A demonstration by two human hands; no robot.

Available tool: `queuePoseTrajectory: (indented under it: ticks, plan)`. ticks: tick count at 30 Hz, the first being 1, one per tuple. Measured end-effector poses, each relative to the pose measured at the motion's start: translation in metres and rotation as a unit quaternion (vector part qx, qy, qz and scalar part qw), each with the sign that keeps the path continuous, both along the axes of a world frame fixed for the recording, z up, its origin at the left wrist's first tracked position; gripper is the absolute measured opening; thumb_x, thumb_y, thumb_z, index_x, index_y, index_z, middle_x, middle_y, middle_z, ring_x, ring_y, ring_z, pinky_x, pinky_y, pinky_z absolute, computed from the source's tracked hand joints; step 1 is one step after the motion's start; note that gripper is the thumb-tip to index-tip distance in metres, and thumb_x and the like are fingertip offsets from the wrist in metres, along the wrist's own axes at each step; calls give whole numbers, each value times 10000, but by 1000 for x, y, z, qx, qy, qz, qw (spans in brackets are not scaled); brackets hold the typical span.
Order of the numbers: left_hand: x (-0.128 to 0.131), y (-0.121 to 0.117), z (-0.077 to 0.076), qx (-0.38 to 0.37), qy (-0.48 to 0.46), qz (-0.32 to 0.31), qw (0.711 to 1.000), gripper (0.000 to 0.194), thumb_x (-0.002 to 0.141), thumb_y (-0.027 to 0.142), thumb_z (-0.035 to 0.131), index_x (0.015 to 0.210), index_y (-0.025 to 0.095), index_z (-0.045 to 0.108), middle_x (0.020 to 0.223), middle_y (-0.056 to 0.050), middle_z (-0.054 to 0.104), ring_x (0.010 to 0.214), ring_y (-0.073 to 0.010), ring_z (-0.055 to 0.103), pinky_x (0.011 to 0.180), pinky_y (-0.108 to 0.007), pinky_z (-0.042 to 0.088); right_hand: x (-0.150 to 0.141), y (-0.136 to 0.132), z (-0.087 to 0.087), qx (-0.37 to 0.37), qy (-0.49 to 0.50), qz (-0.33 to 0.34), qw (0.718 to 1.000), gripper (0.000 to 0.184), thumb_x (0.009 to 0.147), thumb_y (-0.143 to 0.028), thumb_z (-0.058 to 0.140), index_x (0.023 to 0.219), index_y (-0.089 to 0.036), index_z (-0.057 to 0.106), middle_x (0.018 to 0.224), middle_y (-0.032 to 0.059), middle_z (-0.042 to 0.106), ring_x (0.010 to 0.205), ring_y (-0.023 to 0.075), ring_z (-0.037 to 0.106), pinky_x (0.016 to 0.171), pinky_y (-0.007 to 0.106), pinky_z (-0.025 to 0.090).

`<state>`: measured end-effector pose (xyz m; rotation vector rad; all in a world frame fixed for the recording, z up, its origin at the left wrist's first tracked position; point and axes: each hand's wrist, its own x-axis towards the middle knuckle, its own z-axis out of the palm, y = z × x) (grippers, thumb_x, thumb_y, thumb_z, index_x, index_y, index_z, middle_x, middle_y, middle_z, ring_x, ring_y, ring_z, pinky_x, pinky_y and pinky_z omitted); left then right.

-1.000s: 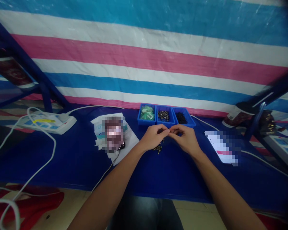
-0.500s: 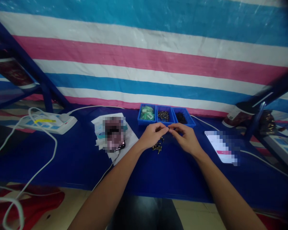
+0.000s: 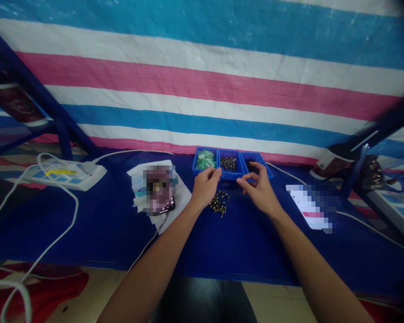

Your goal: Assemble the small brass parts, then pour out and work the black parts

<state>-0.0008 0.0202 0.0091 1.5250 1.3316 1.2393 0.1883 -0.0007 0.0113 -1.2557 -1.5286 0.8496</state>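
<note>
Resting on the blue table point(image 3: 242, 246), a loose pile of small brass-coloured pieces point(image 3: 218, 205) is seen just beside the left hand point(image 3: 210, 174), on the side toward the wearer. The thumb and forefinger of that hand are pinched narrow; whether anything is held between them cannot be told. The right hand point(image 3: 245, 174) is raised near the trays, its thumb and forefinger parted by a modest gap, with no piece visible between them.

Well to the left of the pile, white paper point(image 3: 182, 197) is laid under a blurred item; to the right, a blurred bright-screened device point(image 3: 303, 204) is placed. Beyond the hands, three blue trays are lined up: green-and-white packets point(image 3: 206, 158) are held in the left one, small metal parts point(image 3: 228, 163) in the middle, and dark contents, partly hidden by fingers, in the right. Behind, a striped sheet point(image 3: 188, 85) is hung.
</note>
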Motion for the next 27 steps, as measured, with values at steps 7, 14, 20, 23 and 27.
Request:
queuePoseTrajectory:
  ticks: [7, 14, 20, 23, 27]
  plan:
    - [0, 2, -4, -2, 11, 17, 1000, 325, 885, 457, 523, 781, 178, 652, 709, -12, 624, 684, -144, 567, 621, -255, 425, 6, -4, -6, 2, -308, 128, 943, 239, 856, -374, 630, 1044, -229, 658, 744, -1, 632, 635, 153, 568, 598, 277, 391]
    - [1, -2, -2, -5, 22, 7, 1000, 301, 877, 443, 528, 788, 185, 654, 713, -8, 639, 666, -144, 572, 627, -260, 435, 2, -2, -13, 30, -376, 143, 915, 148, 885, -283, 600, 992, -216, 676, 845, 38, 654, 762, 173, 605, 692, 281, 409]
    - [1, -3, -1, -3, 31, 6, 999, 293, 871, 432, 524, 772, 186, 649, 704, -3, 639, 644, -142, 559, 615, -255, 422, 0, -2, -13, 34, -363, 151, 919, 118, 871, -228, 584, 922, -214, 690, 837, 39, 644, 751, 170, 600, 704, 281, 422]
    - [1, -3, 0, 4, 38, 4, 999, 289, 872, 423, 520, 759, 186, 642, 703, -3, 636, 650, -143, 558, 615, -252, 412, 0, -3, -11, 34, -358, 151, 921, 101, 857, -219, 585, 885, -210, 682, 824, 36, 640, 736, 167, 593, 694, 278, 419]
    - [1, -4, 2, 12, 48, 4, 999, 285, 877, 408, 515, 735, 185, 622, 663, 7, 615, 624, -137, 545, 608, -251, 392, -1, -4, -10, 36, -353, 150, 923, 97, 850, -192, 564, 853, -205, 660, 804, 28, 638, 722, 163, 582, 674, 272, 413]
